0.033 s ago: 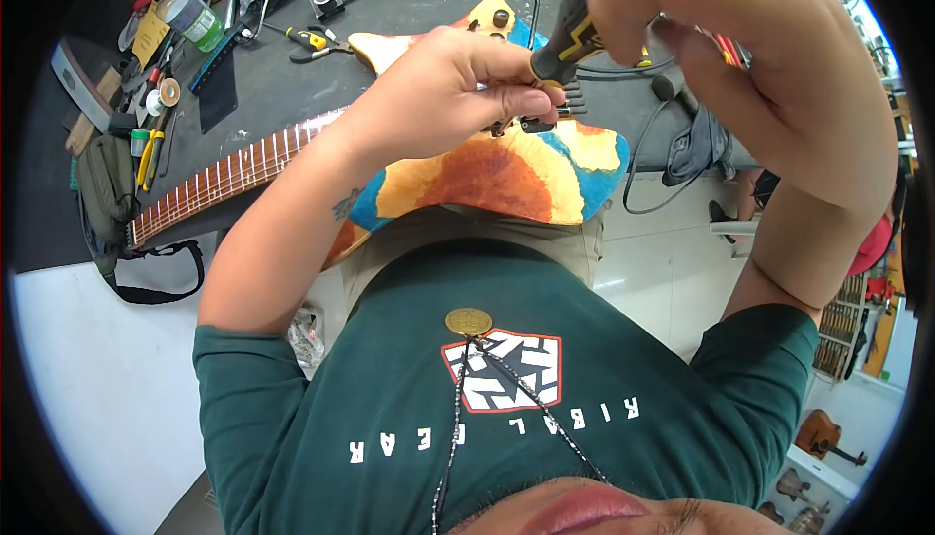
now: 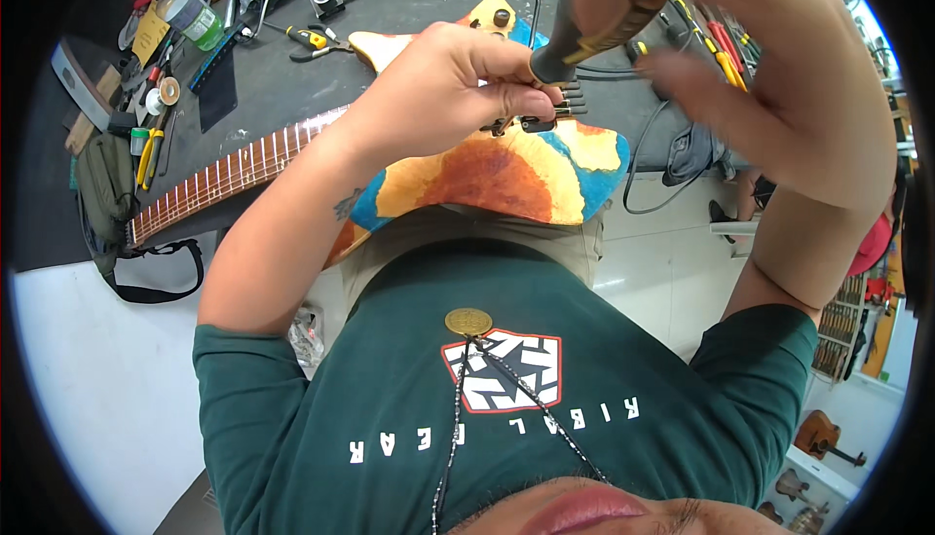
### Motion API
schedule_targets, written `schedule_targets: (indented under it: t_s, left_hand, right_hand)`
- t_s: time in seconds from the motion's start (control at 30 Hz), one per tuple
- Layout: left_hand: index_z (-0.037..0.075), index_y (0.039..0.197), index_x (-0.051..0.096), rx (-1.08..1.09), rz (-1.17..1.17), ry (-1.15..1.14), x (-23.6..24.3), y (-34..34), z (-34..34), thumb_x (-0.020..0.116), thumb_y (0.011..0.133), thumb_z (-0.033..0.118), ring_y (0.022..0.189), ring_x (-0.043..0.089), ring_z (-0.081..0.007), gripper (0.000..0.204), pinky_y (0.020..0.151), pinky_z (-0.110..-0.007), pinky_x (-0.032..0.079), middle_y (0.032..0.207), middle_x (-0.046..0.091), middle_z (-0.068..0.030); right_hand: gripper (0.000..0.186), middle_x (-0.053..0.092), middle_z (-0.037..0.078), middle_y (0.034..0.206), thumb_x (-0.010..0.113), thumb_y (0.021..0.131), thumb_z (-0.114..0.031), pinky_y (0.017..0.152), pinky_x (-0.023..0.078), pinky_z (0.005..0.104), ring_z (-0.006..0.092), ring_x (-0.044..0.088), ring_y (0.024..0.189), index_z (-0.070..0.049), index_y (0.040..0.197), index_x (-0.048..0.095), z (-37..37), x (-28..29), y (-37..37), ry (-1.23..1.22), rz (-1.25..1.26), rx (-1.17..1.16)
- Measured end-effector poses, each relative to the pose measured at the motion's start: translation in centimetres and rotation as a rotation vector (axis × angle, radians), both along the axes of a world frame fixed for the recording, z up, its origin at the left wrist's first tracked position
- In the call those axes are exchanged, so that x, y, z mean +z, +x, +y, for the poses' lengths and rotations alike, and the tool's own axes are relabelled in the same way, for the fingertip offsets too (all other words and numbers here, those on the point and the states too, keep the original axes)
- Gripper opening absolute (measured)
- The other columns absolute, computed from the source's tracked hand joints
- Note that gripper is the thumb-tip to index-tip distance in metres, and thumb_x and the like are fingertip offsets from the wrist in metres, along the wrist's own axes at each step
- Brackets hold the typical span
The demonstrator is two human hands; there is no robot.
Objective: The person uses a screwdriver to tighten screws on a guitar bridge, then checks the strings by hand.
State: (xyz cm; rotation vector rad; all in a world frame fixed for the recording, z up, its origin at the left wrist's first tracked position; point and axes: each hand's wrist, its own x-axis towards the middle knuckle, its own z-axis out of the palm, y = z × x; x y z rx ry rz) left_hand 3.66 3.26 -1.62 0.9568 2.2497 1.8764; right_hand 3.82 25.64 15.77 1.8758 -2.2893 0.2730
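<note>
Guitar [image 2: 487, 180] is lying at bench [image 2: 399, 11] edge | left hand [image 2: 443, 87] is pinching 1 driver [image 2: 557, 60] low, by bridge [image 2: 538, 125] | right hand [image 2: 794, 58] is curling over its top, thumb blurring, grip untellable | driver work looking unfinished; remainder not showing

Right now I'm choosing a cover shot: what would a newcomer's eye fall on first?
Probably the guitar body, splashed orange, yellow and blue, just beyond the dark green shirt. Next, the dark-and-yellow tool tilted above it, its lower end at the left hand. Then the red-edged white emblem on the chest.
</note>
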Motion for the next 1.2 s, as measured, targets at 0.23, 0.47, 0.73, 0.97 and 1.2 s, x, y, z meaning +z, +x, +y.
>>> schedule_targets:
  t_s: [0.23, 0.47, 0.73, 0.97, 1.2]
  left_hand:
    - [0.0, 0.107, 0.085, 0.045, -0.059, -0.051, 0.6, 0.3, 0.1, 0.089, 0.098, 0.012, 0.091, 0.076, -0.0083, 0.016, 0.083, -0.027, 0.059, 0.095, 0.085, -0.0056]
    - [-0.001, 0.106, 0.082, 0.014, -0.053, 0.037, -0.4, 0.0, -0.4, 0.09, 0.098, 0.015, 0.09, 0.075, -0.0086, 0.02, 0.082, -0.028, 0.059, 0.093, 0.084, -0.0048]
    - [-0.001, 0.114, 0.081, -0.064, -0.161, 0.008, 0.1, -0.3, -1.3, 0.088, 0.099, 0.013, 0.089, 0.074, -0.0097, 0.021, 0.086, -0.029, 0.061, 0.095, 0.081, -0.003]
    - [-0.002, 0.144, 0.069, -0.136, -0.155, 0.048, -1.4, -0.2, -3.2, 0.077, 0.102, 0.004, 0.112, 0.074, -0.0173, 0.044, 0.099, -0.037, 0.061, 0.129, 0.077, -0.0086]
    - [0.001, 0.111, 0.081, 0.046, 0.074, -0.133, -0.9, 0.5, -0.4, 0.08, 0.102, 0.003, 0.094, 0.079, -0.0137, 0.01, 0.086, -0.031, 0.062, 0.098, 0.085, -0.0087]
  right_hand:
    - [0.068, 0.068, 0.009, 0.123, 0.094, 0.09, -0.012, 0.085, 0.06, 0.0286, 0.015, 0.068, 0.109, 0.002, 0.145, 0.056, -0.2, -0.4, 0.0, -0.041, 0.0, -0.021]
    - [0.075, 0.068, 0.008, 0.124, 0.096, 0.09, -0.014, 0.085, 0.061, 0.0276, 0.0136, 0.068, 0.109, 0.002, 0.15, 0.053, -0.6, -1.9, 0.5, -0.382, -0.163, -0.172]
    - [0.058, 0.071, 0.004, 0.121, 0.093, 0.091, 0.0, 0.087, 0.06, 0.0256, 0.0102, 0.072, 0.105, 0.002, 0.141, 0.064, -0.2, -10.2, 0.8, -0.802, -0.733, -0.325]
    - [0.046, 0.07, 0.006, 0.12, 0.079, 0.095, 0.004, 0.093, 0.06, 0.0285, 0.0112, 0.07, 0.105, 0.002, 0.139, 0.065, -0.4, -12.4, 0.0, -0.857, -0.677, -0.221]
    - [0.044, 0.068, 0.008, 0.124, 0.076, 0.099, 0.003, 0.097, 0.06, 0.0309, 0.0127, 0.068, 0.111, 0.003, 0.14, 0.063, -1.3, -14.7, 0.3, -1.001, -0.782, -0.205]
